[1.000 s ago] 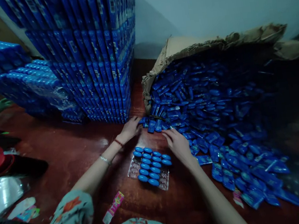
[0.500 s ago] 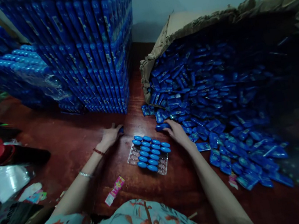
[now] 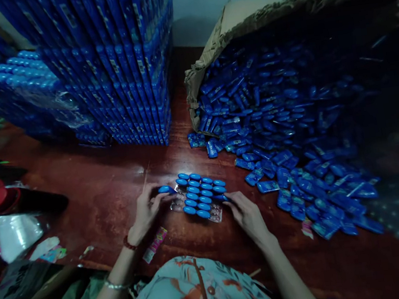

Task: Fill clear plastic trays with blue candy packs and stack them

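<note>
In front of me on the red-brown table lies a clear plastic tray (image 3: 215, 214) with moulded hollows, and blue rounded packs (image 3: 192, 196) stand on it in rows. My left hand (image 3: 149, 207) is at the tray's left side, its fingers closed on one blue pack (image 3: 166, 189). At the right edge my right hand (image 3: 243, 211) pinches another blue pack (image 3: 220, 198), partly hidden behind its fingers and the rows. Hollows at the tray's left and right front show bare.
A torn cardboard box (image 3: 205, 62) spills loose blue packs (image 3: 278, 158) at right. Tall stacks of blue packs (image 3: 119, 81) rise at back left. A red-lidded dark bottle (image 3: 24, 200) lies left, and a pink strip (image 3: 155, 244) is near my left wrist.
Both hands have come back toward me and in to the tray's sides. The right hand has brought a blue pack away from the pile; the left has brought one from the tray's far left.
</note>
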Motion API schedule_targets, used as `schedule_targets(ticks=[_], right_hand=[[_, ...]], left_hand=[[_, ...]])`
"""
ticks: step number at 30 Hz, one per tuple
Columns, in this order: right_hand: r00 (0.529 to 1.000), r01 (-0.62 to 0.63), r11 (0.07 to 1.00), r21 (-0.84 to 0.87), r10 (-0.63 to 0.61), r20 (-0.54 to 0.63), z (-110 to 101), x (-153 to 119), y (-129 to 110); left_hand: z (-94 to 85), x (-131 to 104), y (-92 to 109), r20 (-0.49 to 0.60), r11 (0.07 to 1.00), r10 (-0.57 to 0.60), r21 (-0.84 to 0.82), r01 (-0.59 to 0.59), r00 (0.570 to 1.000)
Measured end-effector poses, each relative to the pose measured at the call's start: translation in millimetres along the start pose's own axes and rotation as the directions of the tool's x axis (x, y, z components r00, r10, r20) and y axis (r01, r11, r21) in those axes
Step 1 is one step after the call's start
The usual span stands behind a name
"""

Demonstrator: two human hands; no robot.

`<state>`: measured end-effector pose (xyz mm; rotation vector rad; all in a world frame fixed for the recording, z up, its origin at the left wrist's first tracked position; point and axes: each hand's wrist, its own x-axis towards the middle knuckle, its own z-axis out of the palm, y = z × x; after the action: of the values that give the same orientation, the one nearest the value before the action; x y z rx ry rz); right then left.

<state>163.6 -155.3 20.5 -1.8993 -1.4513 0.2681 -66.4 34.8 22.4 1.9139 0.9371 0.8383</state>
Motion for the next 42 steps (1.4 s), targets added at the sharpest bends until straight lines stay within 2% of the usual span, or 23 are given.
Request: schedule_targets(ticks=[2, 4, 6, 11, 14, 18, 21, 24, 26, 28, 30, 33, 36, 40, 42], right_hand=[[0.990, 0.122, 0.972, -0.200, -0.106, 0.090, -0.1, 8.4, -4.1], [0.966, 0.226, 0.895, -0.384, -0.157, 0.203, -4.7, 15.9, -6.6], [0.931, 0.321, 0.818, -0.477, -0.181, 0.317, -9.8, 23.3, -10.4], [0.832, 0.461, 0.741, -0.489, -0.169, 0.528, -9.6, 42.8, -26.2], [0.801, 0.478, 0.741, -0.472, -0.147, 0.580, -5.3, 49.0, -31.0], [0.842, 0.433, 0.752, -0.496, -0.141, 0.522, -3.2, 43.9, -26.8], [0.879, 0.411, 0.752, -0.516, -0.176, 0.443, -1.7, 35.8, -20.1], [0.909, 0.394, 0.745, -0.539, -0.228, 0.349, 1.4, 31.6, -14.0], [0.922, 0.382, 0.738, -0.556, -0.260, 0.288, 3.2, 31.4, -11.2], [0.924, 0.382, 0.734, -0.561, -0.285, 0.256, 3.1, 32.0, -9.4], [0.920, 0.390, 0.738, -0.551, -0.298, 0.253, 0.2, 32.4, -8.6], [0.914, 0.403, 0.764, -0.504, -0.317, 0.252, -8.6, 33.0, -7.8], [0.924, 0.382, 0.815, -0.436, -0.338, 0.178, -17.0, 38.7, -4.7], [0.976, 0.205, 0.942, -0.267, -0.217, -0.016, -19.3, 66.7, 7.4], [0.988, 0.102, 0.976, -0.194, -0.122, -0.092, -16.9, 90.5, 15.9]], left_hand=[[12.4, 4.1, -0.6, 0.032, 0.997, 0.081, 0.009, -0.081, 0.996], [19.1, 8.8, -5.3, 0.076, 0.980, 0.194, 0.020, -0.196, 0.978], [21.8, 11.9, -11.2, 0.115, 0.951, 0.301, 0.035, -0.307, 0.947], [23.7, 12.1, -20.6, 0.239, 0.878, 0.423, 0.130, -0.461, 0.874], [23.0, 14.2, -22.5, 0.306, 0.823, 0.479, 0.170, -0.542, 0.823], [21.3, 22.5, -24.8, 0.384, 0.791, 0.520, 0.123, -0.600, 0.763], [21.4, 28.7, -26.7, 0.417, 0.810, 0.516, 0.046, -0.584, 0.748], [21.5, 31.9, -29.0, 0.398, 0.839, 0.491, 0.021, -0.543, 0.775], [20.3, 32.0, -30.3, 0.356, 0.863, 0.450, 0.063, -0.502, 0.819], [18.0, 31.1, -30.0, 0.372, 0.867, 0.408, 0.127, -0.481, 0.834], [15.5, 30.9, -26.3, 0.449, 0.850, 0.386, 0.166, -0.500, 0.806], [13.2, 35.5, -12.9, 0.571, 0.806, 0.379, 0.183, -0.563, 0.728], [12.7, 44.5, 3.6, 0.663, 0.757, 0.371, 0.190, -0.626, 0.650], [11.5, 53.8, 12.1, 0.727, 0.722, 0.386, 0.144, -0.676, 0.568], [10.2, 55.5, 10.8, 0.735, 0.710, 0.401, 0.127, -0.692, 0.546]])
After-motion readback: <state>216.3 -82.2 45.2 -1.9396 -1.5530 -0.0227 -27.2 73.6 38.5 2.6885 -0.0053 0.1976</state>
